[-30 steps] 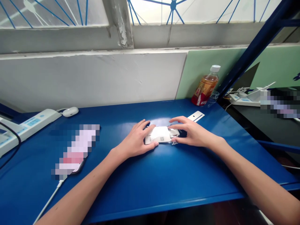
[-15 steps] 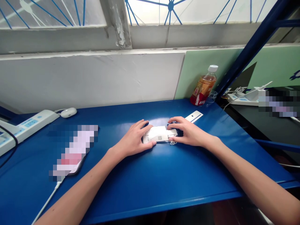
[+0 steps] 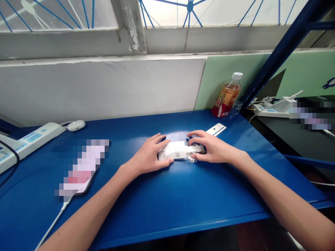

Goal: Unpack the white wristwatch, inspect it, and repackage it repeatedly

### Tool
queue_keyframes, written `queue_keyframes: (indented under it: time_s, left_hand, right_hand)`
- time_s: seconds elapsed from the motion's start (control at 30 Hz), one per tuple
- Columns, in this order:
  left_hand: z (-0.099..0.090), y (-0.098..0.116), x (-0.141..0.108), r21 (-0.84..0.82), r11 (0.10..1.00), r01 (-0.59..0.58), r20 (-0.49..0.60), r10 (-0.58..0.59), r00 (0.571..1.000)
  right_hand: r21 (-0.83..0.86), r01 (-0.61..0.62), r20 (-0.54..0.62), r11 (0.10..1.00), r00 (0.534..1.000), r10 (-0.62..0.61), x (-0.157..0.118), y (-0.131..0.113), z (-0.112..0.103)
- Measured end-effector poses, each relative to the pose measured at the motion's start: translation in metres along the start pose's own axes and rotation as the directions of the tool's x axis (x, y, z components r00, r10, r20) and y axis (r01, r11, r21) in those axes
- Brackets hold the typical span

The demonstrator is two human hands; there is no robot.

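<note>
A small white package (image 3: 174, 150) with a printed label and a square code lies flat on the blue desk (image 3: 167, 195). My left hand (image 3: 148, 155) grips its left end between thumb and fingers. At the package's right end, a pale strip with a dark, shiny edge (image 3: 195, 150) sticks out. My right hand (image 3: 209, 148) has its fingers and thumb curved around this piece; its exact kind cannot be made out. White scalloped edging (image 3: 192, 160) shows below it. Behind my right hand lies a white card with a hole and a dark line (image 3: 217, 129).
A phone (image 3: 86, 167) on a charging cable lies at left, near a power strip (image 3: 36, 139) and a white earbud case-like object (image 3: 76, 125). A drink bottle (image 3: 227, 96) stands at the back right, beside a slanted blue post (image 3: 277, 52).
My right hand has shifted slightly right, and more of the strip with the dark edge shows outside the package. My left hand stays on the package's left end.
</note>
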State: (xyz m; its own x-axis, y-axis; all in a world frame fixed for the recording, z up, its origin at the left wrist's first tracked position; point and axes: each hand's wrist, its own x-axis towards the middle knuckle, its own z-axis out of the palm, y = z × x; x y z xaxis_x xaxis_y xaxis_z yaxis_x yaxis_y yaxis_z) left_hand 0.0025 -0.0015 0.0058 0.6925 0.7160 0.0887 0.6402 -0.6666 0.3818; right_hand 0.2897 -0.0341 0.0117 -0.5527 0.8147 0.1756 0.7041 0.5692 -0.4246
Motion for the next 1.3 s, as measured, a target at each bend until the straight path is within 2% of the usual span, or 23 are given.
queue_keyframes:
  time_s: [0.17,0.33,0.47,0.57,0.67,0.8,0.9,0.97,1.0,1.07,1.13,1.23,1.3]
  left_hand:
    - [-0.001,0.001,0.002,0.004,1.0,-0.01,-0.003,0.01,1.0]
    - [-0.005,0.001,0.004,0.019,1.0,-0.016,-0.002,0.016,1.0]
    - [-0.008,0.001,0.003,0.003,1.0,-0.011,0.007,0.011,1.0]
    - [-0.008,0.0,0.001,0.007,1.0,-0.013,0.013,0.013,1.0]
    - [-0.007,0.0,0.0,0.022,0.999,-0.024,0.01,0.024,1.0]
    - [-0.005,0.004,-0.001,0.062,0.998,-0.03,0.026,0.028,0.999]
    - [-0.004,0.006,-0.001,0.09,0.996,-0.023,0.042,0.019,0.999]
    - [-0.003,0.006,-0.001,0.086,0.996,-0.019,0.038,0.016,0.999]
    - [-0.003,0.007,-0.002,0.074,0.997,-0.017,0.029,0.015,0.999]
    - [-0.003,0.009,-0.002,0.028,1.0,-0.012,-0.019,0.012,1.0]
    - [-0.005,0.014,-0.001,-0.044,0.998,-0.036,-0.128,0.03,0.991]
    - [-0.008,0.03,-0.001,-0.157,0.972,-0.175,-0.344,0.112,0.932]
    - [-0.01,0.043,-0.002,-0.238,0.935,-0.263,-0.402,0.152,0.903]
  right_hand:
    - [0.015,0.042,-0.011,0.999,0.999,-0.042,0.003,0.0,0.006]
    - [-0.027,0.05,-0.013,0.998,0.999,-0.051,0.0,0.004,-0.01]
    - [-0.031,-0.031,-0.063,0.999,0.998,0.029,-0.004,0.013,-0.024]
    - [-0.012,-0.087,-0.171,0.996,0.982,0.084,-0.008,0.019,-0.032]
    - [0.05,-0.084,-0.341,0.995,0.935,0.096,-0.009,0.019,-0.039]
    - [0.229,-0.092,-0.552,0.969,0.807,0.207,-0.008,0.013,-0.039]
    - [0.497,-0.027,-0.61,0.868,0.7,0.371,-0.004,0.012,-0.034]
    - [0.683,0.074,-0.575,0.726,0.669,0.472,0.0,0.012,-0.03]
    - [0.758,0.115,-0.534,0.642,0.675,0.509,0.002,0.013,-0.028]
    - [0.858,0.143,-0.434,0.493,0.716,0.546,0.005,0.011,-0.025]
    - [0.909,0.134,-0.347,0.394,0.768,0.539,0.008,0.006,-0.023]
    - [0.954,0.12,-0.246,0.275,0.838,0.487,0.014,-0.01,-0.021]
    - [0.972,0.107,-0.194,0.211,0.869,0.454,0.022,-0.023,-0.019]
